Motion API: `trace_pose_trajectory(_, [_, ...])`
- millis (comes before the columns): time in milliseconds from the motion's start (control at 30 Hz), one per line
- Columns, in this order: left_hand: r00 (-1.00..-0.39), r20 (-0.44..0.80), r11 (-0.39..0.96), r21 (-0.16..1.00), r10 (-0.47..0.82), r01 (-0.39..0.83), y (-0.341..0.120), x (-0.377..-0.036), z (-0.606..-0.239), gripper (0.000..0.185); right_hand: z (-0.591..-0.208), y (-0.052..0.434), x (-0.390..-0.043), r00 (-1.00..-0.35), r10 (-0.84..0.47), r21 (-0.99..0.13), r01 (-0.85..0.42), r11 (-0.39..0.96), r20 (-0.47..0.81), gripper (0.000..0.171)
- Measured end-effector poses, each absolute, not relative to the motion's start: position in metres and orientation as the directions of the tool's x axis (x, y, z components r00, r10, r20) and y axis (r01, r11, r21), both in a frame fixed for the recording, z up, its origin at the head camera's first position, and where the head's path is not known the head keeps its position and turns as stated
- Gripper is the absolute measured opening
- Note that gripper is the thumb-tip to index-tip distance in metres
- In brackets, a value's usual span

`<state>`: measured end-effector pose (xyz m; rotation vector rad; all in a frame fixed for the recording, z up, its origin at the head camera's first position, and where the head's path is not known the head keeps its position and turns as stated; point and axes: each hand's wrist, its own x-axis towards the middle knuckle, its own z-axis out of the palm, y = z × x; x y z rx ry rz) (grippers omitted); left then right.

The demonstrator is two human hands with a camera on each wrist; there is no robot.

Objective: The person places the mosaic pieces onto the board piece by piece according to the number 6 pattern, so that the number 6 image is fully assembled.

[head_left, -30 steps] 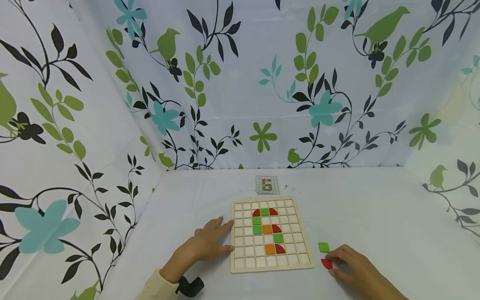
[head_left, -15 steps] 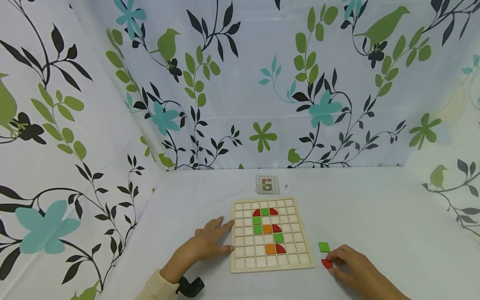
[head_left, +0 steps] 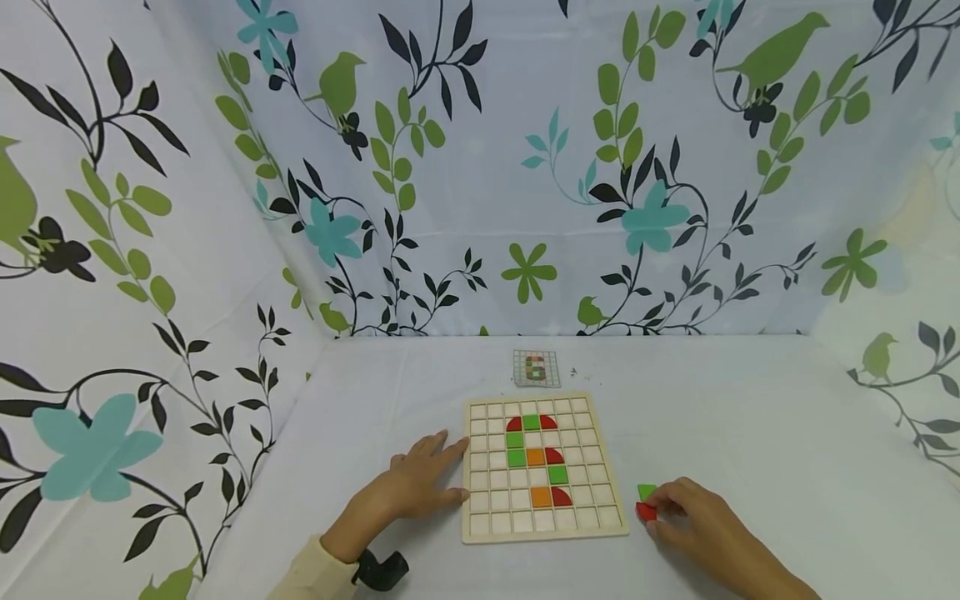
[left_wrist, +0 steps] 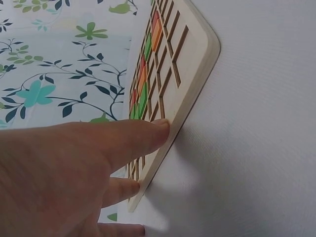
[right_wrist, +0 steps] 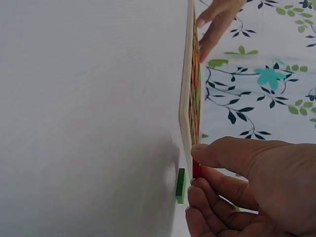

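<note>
From above, the right hand (head_left: 697,525) pinches a red piece (head_left: 645,512) between thumb and fingertips, just off the lower right corner of the wooden grid board (head_left: 544,533). A green square (head_left: 647,492) lies on the white table (head_left: 750,417) right beside it, partly covered by the fingers. The right wrist view shows what the head view cannot: the red piece is lifted clear of the cloth, close to the board's edge, while the green square lies flat. The left hand (head_left: 420,483) lies with straight, spread fingers against the board's left rim; its own wrist view shows a fingertip (left_wrist: 160,129) touching that rim. A small pattern card (head_left: 536,368) lies beyond the board, seen only from the head
</note>
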<state>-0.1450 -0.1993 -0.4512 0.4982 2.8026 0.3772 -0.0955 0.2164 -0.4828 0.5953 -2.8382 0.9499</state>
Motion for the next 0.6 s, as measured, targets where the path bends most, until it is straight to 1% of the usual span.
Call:
trace_pose_trajectory(133, [-0.905,-0.213,0.906,0.299,0.368,0.298,-0.199,-0.144,-0.453,0.076,-0.471,0.204,-0.1,-0.957,-0.28,-0.606,-0.268,0.749,0.077,0.022])
trace_pose_trajectory(200, [-0.906,-0.213,0.905,0.308,0.365,0.293,-0.2,-0.145,-0.454,0.076,-0.467,0.197,-0.103,-0.965,-0.261,-0.624,-0.213,0.752,0.015,0.023])
trace_pose_trajectory(300, [-0.91,-0.208,0.906,0.313,0.359,0.286,-0.2,-0.145,-0.459,0.077,-0.464,0.187,-0.106,-0.969,-0.243,-0.644,-0.154,0.749,-0.05,0.021])
trace_pose_trajectory(367, [-0.913,-0.203,0.907,0.312,0.355,0.283,-0.2,-0.146,-0.463,0.077,-0.462,0.179,-0.108,-0.971,-0.229,-0.658,-0.127,0.742,-0.071,0.021])
trace_pose_trajectory(467, [-0.912,-0.202,0.906,0.314,0.356,0.283,-0.199,-0.145,-0.46,0.077,-0.46,0.168,-0.111,-0.969,-0.237,-0.663,-0.136,0.736,-0.064,0.019])
trace_pose_trajectory(600, [-0.911,-0.206,0.908,0.305,0.357,0.287,-0.199,-0.145,-0.455,0.075,-0.459,0.152,-0.115,-0.956,-0.294,-0.66,-0.21,0.721,-0.018,0.016])
